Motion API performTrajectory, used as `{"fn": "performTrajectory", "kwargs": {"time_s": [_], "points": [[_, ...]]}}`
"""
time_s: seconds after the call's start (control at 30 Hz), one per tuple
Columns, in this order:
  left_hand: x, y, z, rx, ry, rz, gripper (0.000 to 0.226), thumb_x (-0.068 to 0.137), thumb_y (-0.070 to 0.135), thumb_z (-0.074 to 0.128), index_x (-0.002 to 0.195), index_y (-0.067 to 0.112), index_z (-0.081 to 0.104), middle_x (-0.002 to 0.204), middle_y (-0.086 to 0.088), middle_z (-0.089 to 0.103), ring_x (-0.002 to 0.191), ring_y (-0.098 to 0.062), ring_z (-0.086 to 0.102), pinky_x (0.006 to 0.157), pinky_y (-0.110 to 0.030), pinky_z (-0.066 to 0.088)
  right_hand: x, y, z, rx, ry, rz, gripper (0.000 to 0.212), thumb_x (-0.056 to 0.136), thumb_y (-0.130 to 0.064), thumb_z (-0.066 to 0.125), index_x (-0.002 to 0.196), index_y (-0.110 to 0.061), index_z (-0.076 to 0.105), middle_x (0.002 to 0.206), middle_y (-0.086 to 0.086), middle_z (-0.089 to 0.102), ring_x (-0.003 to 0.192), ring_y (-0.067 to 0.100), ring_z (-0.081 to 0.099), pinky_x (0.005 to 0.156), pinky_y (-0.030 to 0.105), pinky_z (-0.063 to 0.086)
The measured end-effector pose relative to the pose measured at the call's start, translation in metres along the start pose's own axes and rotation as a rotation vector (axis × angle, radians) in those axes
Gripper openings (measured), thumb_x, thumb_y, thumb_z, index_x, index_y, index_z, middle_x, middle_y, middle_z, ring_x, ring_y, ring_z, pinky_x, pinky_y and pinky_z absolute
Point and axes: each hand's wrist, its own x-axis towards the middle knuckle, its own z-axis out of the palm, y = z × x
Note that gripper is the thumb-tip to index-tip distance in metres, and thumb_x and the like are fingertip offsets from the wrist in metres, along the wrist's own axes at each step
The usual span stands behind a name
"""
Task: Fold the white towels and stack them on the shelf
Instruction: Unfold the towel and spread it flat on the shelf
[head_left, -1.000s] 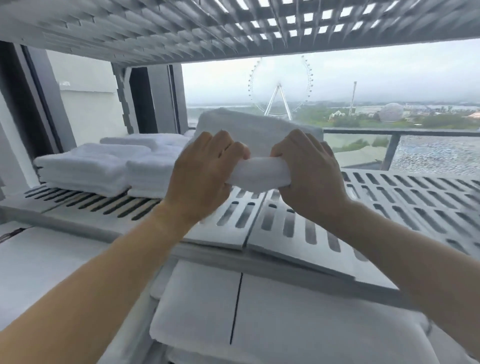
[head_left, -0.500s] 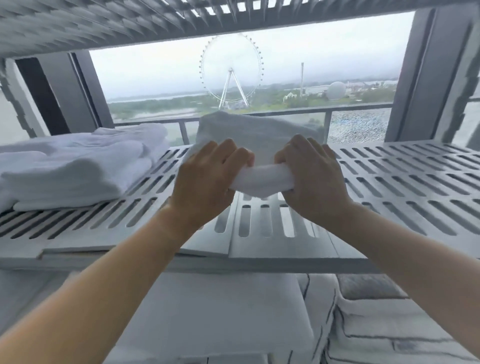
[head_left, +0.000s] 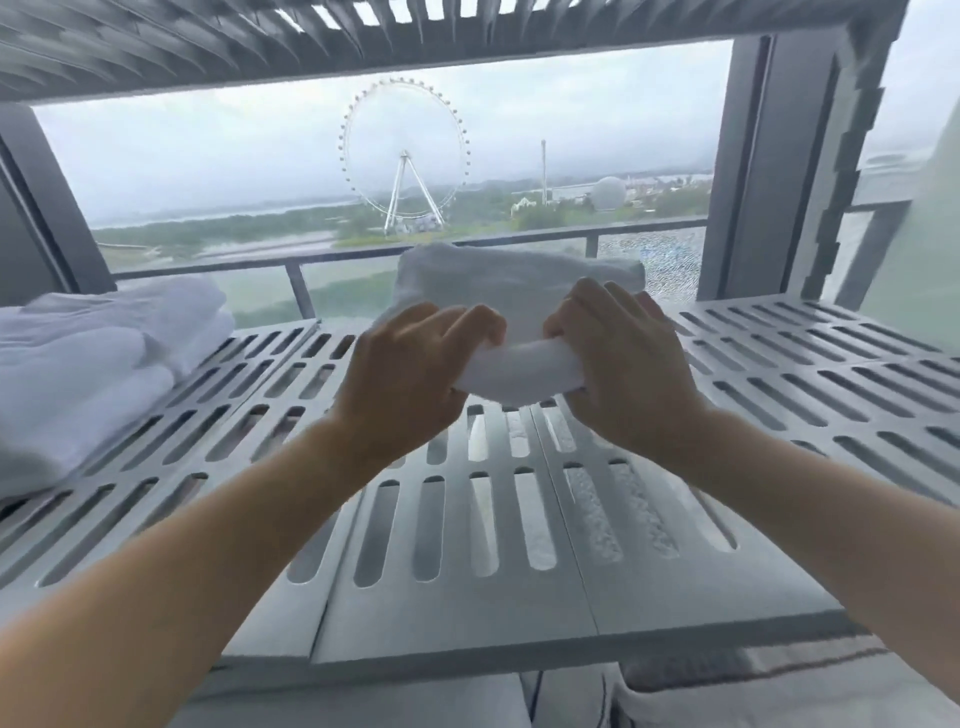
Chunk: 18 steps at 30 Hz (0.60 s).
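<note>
Left hand (head_left: 415, 374) and right hand (head_left: 618, 364) have carried the folded towel (head_left: 519, 291) further in over the slatted shelf (head_left: 452, 618) vs a sec ago. The view has swung right, so the finished pile now sits at the far L of frame. Grip looks unchanged. For the task, folding of this one looks done and it's at the placing step. That's a judgement, since it isn't set down yet.

L to R along the shelf:
- **Shelf's L end:** towel stack (head_left: 88, 374), white, several folded pieces piled, top ones a bit loose.
- **Over the shelf's middle:** left hand w/ fingers curled over the towel's near rolled edge. That edge is lifted clear of the slats. The far end is hidden behind the hands, so contact w/ the shelf there can't be told.
- **Just R of that:** right hand clenched round the same edge, w/ a short span of roll showing between the two hands.
- **Shelf's R half:** slats run on to the grey post (head_left: 753, 171).

Other tiers:
- **Above the shelf:** upper shelf (head_left: 208, 47), contents not visible.
- **Below the shelf:** white linens (head_left: 363, 701), and R of them bedding (head_left: 779, 691) w/ dark piping.
- **Behind the shelf:** a window w/ a Ferris wheel (head_left: 405, 156) outside.
</note>
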Motion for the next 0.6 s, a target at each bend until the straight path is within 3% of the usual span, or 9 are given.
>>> {"fn": "performTrajectory", "kwargs": {"time_s": [0.27,0.4,0.53,0.6], "points": [[0.028,0.045,0.046,0.125,-0.077,-0.025,0.033,0.064,0.001,0.067,0.083,0.021,0.050,0.066,0.004,0.059,0.055,-0.020,0.049,0.047,-0.021,0.028,-0.022,0.073,-0.009,0.045,-0.137,-0.099,0.033,0.050,0.003,0.069,0.079,-0.008,0.056,0.079,0.008,0.056,0.067,0.028,0.053,0.059,0.032,0.037],[0.058,0.082,0.068,0.135,-0.120,-0.038,0.017,0.067,0.001,0.063,0.073,0.016,0.056,0.063,0.002,0.056,0.056,-0.022,0.049,0.043,-0.023,0.033,-0.037,0.122,-0.022,0.055,-0.168,-0.150,0.034,0.050,0.002,0.069,0.078,-0.010,0.054,0.078,0.007,0.054,0.066,0.027,0.052,0.061,0.030,0.032],[0.092,0.111,0.091,0.164,-0.156,0.002,0.013,0.071,0.001,0.059,0.077,0.012,0.058,0.070,-0.005,0.058,0.061,-0.027,0.052,0.045,-0.031,0.043,-0.050,0.170,-0.032,0.048,-0.175,-0.155,0.033,0.050,0.003,0.067,0.076,-0.009,0.051,0.077,0.008,0.052,0.065,0.026,0.050,0.058,0.032,0.035],[0.107,0.124,0.105,0.155,-0.214,-0.009,0.008,0.075,0.011,0.062,0.082,0.010,0.057,0.075,-0.008,0.058,0.066,-0.030,0.056,0.050,-0.032,0.040,-0.055,0.189,-0.033,0.045,-0.195,-0.152,0.033,0.049,0.005,0.067,0.075,-0.008,0.051,0.076,0.010,0.052,0.064,0.028,0.051,0.057,0.034,0.038]]}}
